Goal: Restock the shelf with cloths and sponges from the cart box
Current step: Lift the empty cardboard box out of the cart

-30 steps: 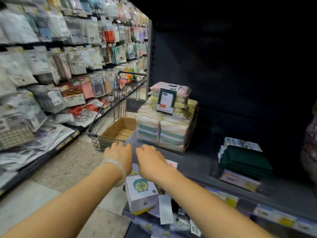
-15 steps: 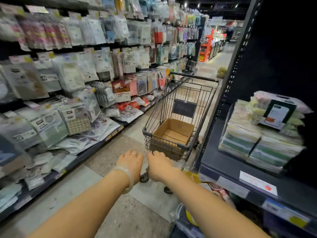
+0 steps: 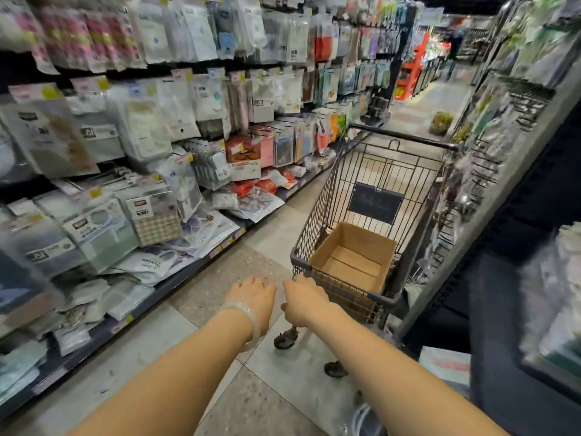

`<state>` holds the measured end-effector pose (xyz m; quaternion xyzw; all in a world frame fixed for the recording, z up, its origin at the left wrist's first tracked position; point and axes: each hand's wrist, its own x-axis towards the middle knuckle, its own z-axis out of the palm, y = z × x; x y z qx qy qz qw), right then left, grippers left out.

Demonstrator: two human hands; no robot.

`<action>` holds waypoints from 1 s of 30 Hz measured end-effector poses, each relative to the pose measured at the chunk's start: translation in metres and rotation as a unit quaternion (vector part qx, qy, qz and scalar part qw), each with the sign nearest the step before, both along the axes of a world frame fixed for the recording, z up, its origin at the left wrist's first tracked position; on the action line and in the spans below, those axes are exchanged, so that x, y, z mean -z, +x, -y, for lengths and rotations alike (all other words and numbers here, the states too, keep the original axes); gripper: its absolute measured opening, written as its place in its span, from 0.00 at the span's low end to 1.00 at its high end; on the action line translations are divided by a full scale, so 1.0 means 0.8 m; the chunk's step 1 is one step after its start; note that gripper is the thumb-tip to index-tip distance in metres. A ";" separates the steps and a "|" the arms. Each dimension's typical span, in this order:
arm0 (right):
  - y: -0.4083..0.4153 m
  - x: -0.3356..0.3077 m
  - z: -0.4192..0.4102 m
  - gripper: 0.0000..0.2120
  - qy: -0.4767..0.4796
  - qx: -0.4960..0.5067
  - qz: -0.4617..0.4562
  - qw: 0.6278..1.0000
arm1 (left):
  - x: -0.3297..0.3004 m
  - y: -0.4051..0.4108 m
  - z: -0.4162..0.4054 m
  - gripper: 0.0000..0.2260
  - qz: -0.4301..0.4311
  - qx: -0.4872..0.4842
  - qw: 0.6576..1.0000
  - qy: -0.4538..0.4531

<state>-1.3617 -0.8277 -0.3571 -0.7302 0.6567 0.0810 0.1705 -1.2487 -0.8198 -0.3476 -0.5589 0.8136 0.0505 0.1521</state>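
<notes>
Risks first. The box (image 3: 352, 258) in the cart (image 3: 371, 215) shows only bare cardboard floor from this angle; we judge it empty or nearly so, so a reach in may come back with nothing and the restock stalls. The cart stands on wheels on smooth tile; a push on its near rim could roll it away from us or into the shelf (image 3: 503, 309) at right. The view is blurred at the edges, so stock on that shelf is hard to read.

Hands. Both are extended toward the cart's near corner. Left hand (image 3: 253, 295): fingers loosely curled, holding nothing, just short of the rim. Right hand (image 3: 303, 298): near or touching the rim corner; we cannot tell if it grips the wire.

Box: brown, open-topped, flaps out of sight, sitting low in the cart's front end, walls upright and undamaged.
</notes>
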 end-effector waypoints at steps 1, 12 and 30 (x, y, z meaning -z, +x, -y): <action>-0.004 0.001 0.021 0.19 0.003 0.001 0.000 1.000 | 0.000 -0.005 0.022 0.23 0.004 0.003 1.000 0.006; -0.122 0.021 0.184 0.20 0.045 0.130 0.031 0.990 | 0.012 -0.094 0.229 0.22 0.035 0.056 0.997 0.033; -0.373 0.172 0.372 0.23 0.182 0.382 0.029 0.906 | 0.164 -0.292 0.536 0.25 -0.015 0.076 0.975 0.206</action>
